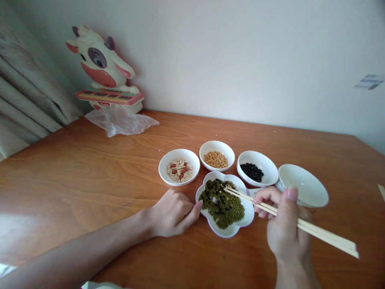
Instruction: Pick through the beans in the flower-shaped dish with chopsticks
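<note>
A pair of wooden chopsticks (326,237) is held in my right hand (287,224), closed around them. Their tips reach into a white flower-shaped dish (228,232), among green mung beans (227,214) mixed with black beans (215,186) and a few yellowish ones. Whether the tips pinch a bean is too small to tell. My left hand (174,212) rests on the table at the dish's left side, fingers curled, with its thumb and finger at the rim. Behind the dish stand a bowl of yellow soybeans (215,159) and a bowl of black beans (252,171).
A bowl of pale seeds with some red pieces (180,170) stands beyond my left hand. An empty white bowl (303,184) sits behind my right hand. At the back left are a cow-shaped toy keyboard (108,72) and a clear plastic bag (123,121) on the wooden table (99,172).
</note>
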{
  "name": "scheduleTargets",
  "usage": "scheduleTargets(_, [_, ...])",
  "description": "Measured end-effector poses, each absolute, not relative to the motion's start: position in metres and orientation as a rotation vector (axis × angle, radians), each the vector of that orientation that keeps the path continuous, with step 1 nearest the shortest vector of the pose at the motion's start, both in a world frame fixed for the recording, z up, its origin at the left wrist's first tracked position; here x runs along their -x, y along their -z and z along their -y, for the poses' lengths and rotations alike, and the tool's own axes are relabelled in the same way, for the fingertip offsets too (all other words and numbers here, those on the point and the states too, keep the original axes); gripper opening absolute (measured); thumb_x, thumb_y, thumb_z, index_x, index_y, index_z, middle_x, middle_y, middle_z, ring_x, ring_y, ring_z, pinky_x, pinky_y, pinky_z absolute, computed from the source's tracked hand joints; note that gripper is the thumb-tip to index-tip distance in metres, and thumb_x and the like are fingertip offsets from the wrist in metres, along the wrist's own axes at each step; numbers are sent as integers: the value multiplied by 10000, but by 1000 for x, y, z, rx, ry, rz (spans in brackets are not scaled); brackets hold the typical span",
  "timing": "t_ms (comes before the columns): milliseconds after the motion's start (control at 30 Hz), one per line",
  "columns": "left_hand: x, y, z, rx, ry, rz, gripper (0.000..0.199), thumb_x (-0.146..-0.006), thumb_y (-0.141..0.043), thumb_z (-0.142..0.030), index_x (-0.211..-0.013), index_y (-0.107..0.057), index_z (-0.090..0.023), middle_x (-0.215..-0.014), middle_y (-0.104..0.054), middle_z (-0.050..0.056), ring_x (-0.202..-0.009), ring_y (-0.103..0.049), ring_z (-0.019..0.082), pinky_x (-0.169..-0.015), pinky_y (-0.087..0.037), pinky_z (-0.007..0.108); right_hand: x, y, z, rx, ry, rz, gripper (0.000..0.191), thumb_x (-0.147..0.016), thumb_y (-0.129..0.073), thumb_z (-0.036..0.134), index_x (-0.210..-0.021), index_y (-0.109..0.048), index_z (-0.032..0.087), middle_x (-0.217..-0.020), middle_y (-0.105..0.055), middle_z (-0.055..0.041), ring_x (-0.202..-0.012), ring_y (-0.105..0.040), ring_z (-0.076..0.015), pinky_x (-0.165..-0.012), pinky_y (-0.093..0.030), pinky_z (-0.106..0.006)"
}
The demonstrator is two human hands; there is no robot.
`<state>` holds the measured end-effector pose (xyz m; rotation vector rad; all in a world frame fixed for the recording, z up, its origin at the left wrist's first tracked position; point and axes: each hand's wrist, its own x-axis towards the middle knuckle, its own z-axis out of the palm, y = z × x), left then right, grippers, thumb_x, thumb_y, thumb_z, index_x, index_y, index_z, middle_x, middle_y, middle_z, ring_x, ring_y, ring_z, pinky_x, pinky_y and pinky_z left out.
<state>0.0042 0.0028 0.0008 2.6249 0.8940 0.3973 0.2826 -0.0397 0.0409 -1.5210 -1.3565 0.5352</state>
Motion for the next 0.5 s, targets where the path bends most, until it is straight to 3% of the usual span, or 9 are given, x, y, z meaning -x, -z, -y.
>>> scheduleTargets(333, [-4, 0, -3, -2610, -407, -887, 550, -1122, -305, -287, -610, -471, -173, -594, -637, 38, -488, -504, 107, -545, -250, 356, -280, -46, 39, 1413, -287, 1198, 879, -991, -149, 756, -585, -701, 204, -511, -638, -67, -526, -611, -183, -490, -438, -309])
scheduleTargets(500, [-4, 0, -3, -2598, -395, -890, 545, -1122, -310, -288, -614, -471, -173, -607, -641, 37, -495, -502, 107, -547, -254, 350, -262, -61, 33, 1204, -122, 964, 813, -1058, -117, 623, -559, -618, 221, -520, -606, -54, -565, -624, -184, -610, -502, -331])
